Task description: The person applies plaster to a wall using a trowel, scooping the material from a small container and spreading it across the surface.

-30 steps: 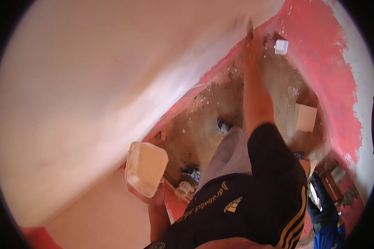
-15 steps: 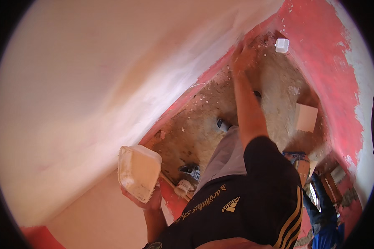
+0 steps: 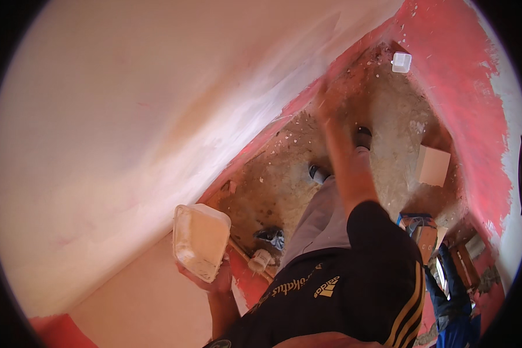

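Tub (image 3: pixel 203 240): pale, rounded-cornered, smeared with white along the sides; held up in front of the pale wall (image 3: pixel 116 127), at the person's left; what it contains is hard to make out.
Left hand (image 3: pixel 216 281): under the lower end of the tub, fingers curled against it and bearing it.
Right hand (image 3: pixel 329 101): stretched well forward, low by the foot of the pale wall, blurred; whether the fingers are wide, narrow or holding something I cannot tell, nor whether they touch the wall.
Wall foot: a pink strip (image 3: pixel 298 104) runs along it, with a whiter, streaky patch just above.
Far wall (image 3: pixel 452 87): pink, with a ragged pale edge toward the right.
Floor (image 3: pixel 284 151): brown, spotted with white flecks.
Corner: small white container (image 3: pixel 401 62) on the floor, close to the pink wall.
Right side: pale box (image 3: pixel 434 166) on the floor; brown carton (image 3: pixel 426 240) nearer the person.
Beside the legs: dark crumpled bag (image 3: pixel 271 236) and, near it, a small whitish pot (image 3: pixel 260 261).
Clothing: black shirt (image 3: pixel 354 278) with gold stripes, grey trousers (image 3: pixel 319 223).
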`<action>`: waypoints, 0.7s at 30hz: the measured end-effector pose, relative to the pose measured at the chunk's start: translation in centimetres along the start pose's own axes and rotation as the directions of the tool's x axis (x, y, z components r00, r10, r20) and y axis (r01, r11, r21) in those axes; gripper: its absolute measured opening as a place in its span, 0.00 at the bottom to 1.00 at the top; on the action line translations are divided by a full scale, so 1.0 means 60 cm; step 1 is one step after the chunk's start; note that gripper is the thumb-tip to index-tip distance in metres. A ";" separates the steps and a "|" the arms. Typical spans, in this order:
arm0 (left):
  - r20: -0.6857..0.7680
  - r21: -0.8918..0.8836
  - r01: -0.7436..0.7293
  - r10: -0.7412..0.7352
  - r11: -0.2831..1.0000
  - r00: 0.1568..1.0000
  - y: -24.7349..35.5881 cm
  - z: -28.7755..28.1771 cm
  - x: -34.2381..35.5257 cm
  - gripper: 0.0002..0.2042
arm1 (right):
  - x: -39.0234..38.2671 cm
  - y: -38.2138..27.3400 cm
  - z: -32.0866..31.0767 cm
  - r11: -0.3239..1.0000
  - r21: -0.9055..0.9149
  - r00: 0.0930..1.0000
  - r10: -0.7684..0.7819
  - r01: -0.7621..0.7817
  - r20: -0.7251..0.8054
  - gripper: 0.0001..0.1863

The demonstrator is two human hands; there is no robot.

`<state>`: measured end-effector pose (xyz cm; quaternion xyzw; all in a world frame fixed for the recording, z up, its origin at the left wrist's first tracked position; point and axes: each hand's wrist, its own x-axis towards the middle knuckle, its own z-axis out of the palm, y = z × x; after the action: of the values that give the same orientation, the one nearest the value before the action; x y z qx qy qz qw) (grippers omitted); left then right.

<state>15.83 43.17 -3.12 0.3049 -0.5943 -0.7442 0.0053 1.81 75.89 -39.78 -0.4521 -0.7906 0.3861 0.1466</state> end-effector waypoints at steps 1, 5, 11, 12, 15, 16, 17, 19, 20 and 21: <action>0.082 0.023 0.030 -0.032 0.999 0.996 0.004 0.028 0.018 0.31 | 0.107 0.073 0.014 0.966 0.228 0.964 0.169 -0.121 -0.204 0.24; 0.250 -0.088 0.131 -0.105 0.988 0.962 -0.002 0.008 0.030 0.32 | 0.124 0.019 0.038 0.993 0.043 0.961 0.119 -0.112 -0.251 0.25; 0.324 -0.049 0.106 -0.085 0.993 0.942 0.002 0.029 0.033 0.32 | -0.213 0.024 0.053 0.774 0.545 0.920 -0.391 0.323 0.010 0.19; 0.208 -0.081 0.057 -0.040 0.995 0.977 -0.002 0.000 0.020 0.33 | -0.175 -0.021 -0.006 0.967 0.245 0.961 -0.133 0.072 0.242 0.17; 0.199 -0.128 0.071 -0.045 0.989 0.979 -0.003 0.020 0.030 0.33 | 0.032 0.055 -0.032 0.959 -0.270 0.991 -0.113 0.090 -0.071 0.19; 0.210 -0.117 0.079 -0.053 0.990 0.976 -0.007 0.012 0.040 0.33 | 0.061 0.061 -0.014 0.965 -0.249 0.986 -0.111 0.077 -0.126 0.20; 0.326 -0.059 0.073 -0.050 0.996 0.944 -0.010 -0.005 0.047 0.33 | 0.077 0.059 -0.001 0.970 -0.230 0.979 -0.114 0.073 -0.172 0.21; 0.446 0.006 0.069 -0.064 0.998 0.893 -0.008 -0.013 0.055 0.34 | 0.102 0.051 0.018 0.979 -0.195 0.956 -0.115 0.063 -0.270 0.22; 0.365 -0.069 0.122 -0.089 0.990 0.927 -0.014 -0.005 0.052 0.31 | 0.077 0.022 0.031 0.987 -0.136 0.964 -0.120 0.090 -0.237 0.19; 0.272 -0.164 0.160 -0.111 0.973 0.956 -0.024 -0.006 0.044 0.29 | 0.007 -0.022 0.048 0.990 -0.015 0.979 -0.141 0.140 -0.146 0.18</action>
<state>14.36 42.27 -5.60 0.2427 -0.4962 -0.8280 -0.0961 -0.89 74.46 -40.77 -0.4225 -0.8085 0.3388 0.2302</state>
